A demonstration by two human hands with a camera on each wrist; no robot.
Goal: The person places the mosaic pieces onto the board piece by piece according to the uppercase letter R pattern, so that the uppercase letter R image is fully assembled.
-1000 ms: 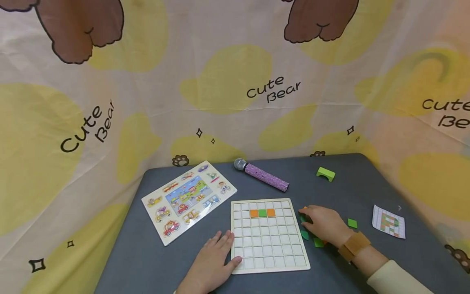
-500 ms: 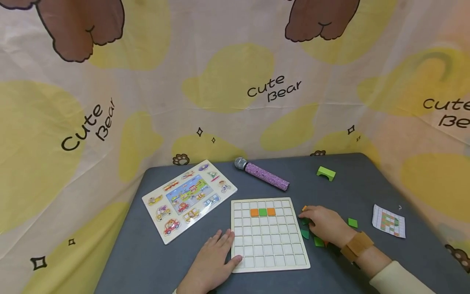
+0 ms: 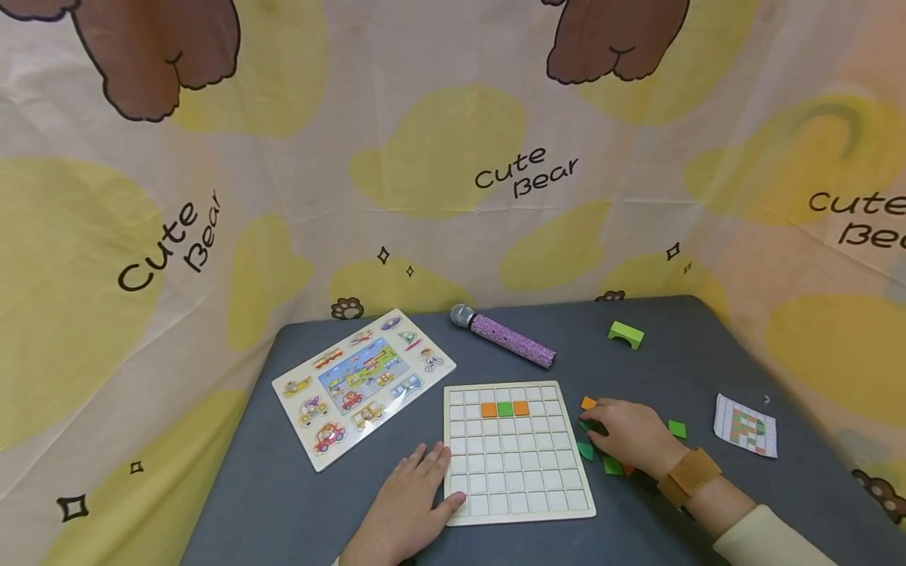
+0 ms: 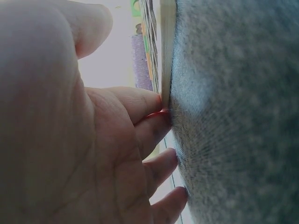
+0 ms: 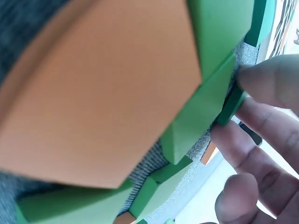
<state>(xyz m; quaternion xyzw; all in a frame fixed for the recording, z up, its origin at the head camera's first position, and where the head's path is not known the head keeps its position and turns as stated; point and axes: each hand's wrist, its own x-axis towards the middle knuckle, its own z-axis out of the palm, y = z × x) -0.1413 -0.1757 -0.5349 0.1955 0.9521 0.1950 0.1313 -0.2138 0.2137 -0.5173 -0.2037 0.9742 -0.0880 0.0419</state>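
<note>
A pale grid board (image 3: 520, 454) lies flat, with one green tile (image 3: 505, 409) between two orange tiles (image 3: 489, 409) near its far side. My left hand (image 3: 405, 503) rests at the board's left edge, fingers extended, the thumb over its near left corner; the left wrist view has the fingertips (image 4: 164, 161) against the edge and the table. Right of the board, my right hand (image 3: 630, 434) pinches a dark green piece (image 5: 231, 106) between thumb and fingers. Around it lie green pieces (image 5: 198, 116) and a large-looking orange piece (image 5: 107, 88) close to the right wrist camera.
A picture puzzle board (image 3: 364, 385) lies at the left, and a glittery purple microphone (image 3: 513, 340) behind the grid board. To the right are a green arch block (image 3: 626, 335), a loose green tile (image 3: 676, 429) and a printed pattern card (image 3: 746, 426). A patterned curtain (image 3: 425, 181) hangs behind the table.
My right hand's fingertips have drawn back slightly from an orange tile beside the board, which now shows more fully. My left hand stays in place on the board.
</note>
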